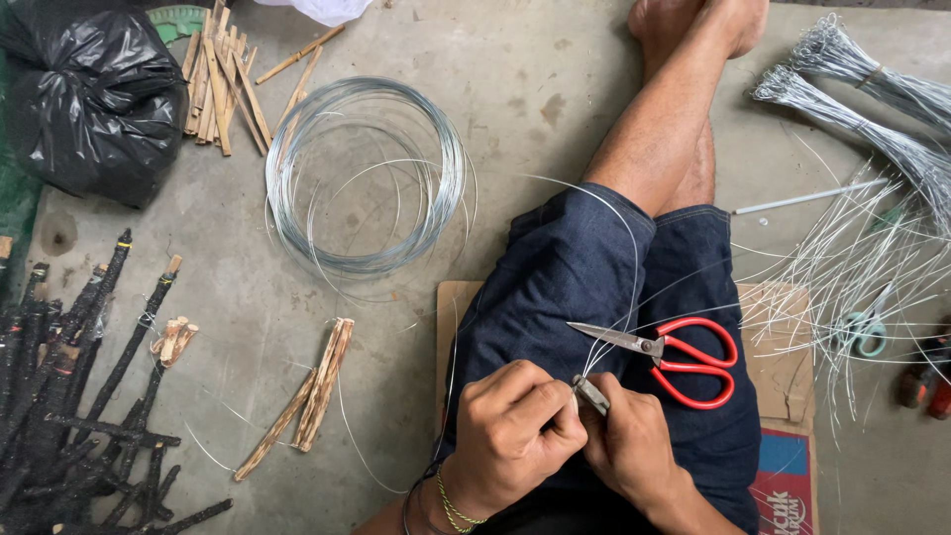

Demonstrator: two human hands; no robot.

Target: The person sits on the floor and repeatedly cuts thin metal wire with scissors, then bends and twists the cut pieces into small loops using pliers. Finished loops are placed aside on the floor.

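My left hand [515, 431] and my right hand [634, 441] meet over my lap, fingers closed. Between them they pinch a small metal piece [591, 393] from which thin silver wire strands [629, 258] rise and curve away. Red-handled scissors [674, 357] lie on my dark denim shorts just above the right hand, blades pointing left. A big coil of silver wire [369, 178] lies on the concrete floor to the upper left of my knee.
Charred black sticks [69, 396] are heaped at the left. Split wooden sticks [220, 79] lie at the top, more [312, 391] beside my leg. A black plastic bag [94, 99] sits top left. Bundles and loose cut wires [862, 238] spread at the right, with teal scissors [865, 332].
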